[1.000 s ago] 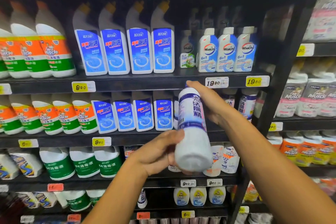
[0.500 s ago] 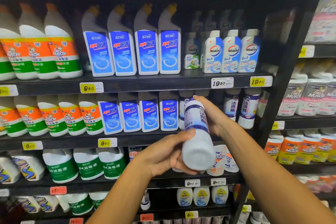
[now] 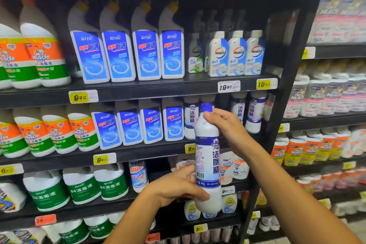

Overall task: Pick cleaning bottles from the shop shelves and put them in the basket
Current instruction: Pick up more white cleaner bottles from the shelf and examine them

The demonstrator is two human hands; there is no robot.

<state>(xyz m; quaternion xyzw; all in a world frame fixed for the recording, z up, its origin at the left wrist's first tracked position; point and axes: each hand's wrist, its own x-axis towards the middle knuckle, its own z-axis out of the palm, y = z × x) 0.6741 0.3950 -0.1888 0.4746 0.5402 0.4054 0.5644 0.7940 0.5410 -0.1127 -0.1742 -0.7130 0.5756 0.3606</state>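
Both hands' fingers (image 3: 208,115) around bottle (image 3: 207,162)

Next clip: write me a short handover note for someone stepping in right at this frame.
Left hand: grips the lower part of the bottle.
Right hand: grips its neck, below the blue cap.
The bottle is upright, off the shelf, in front of the matching bottles on the middle row.
Done: one bottle picked.
Left: put it in the basket, which is not in view; then pick more.
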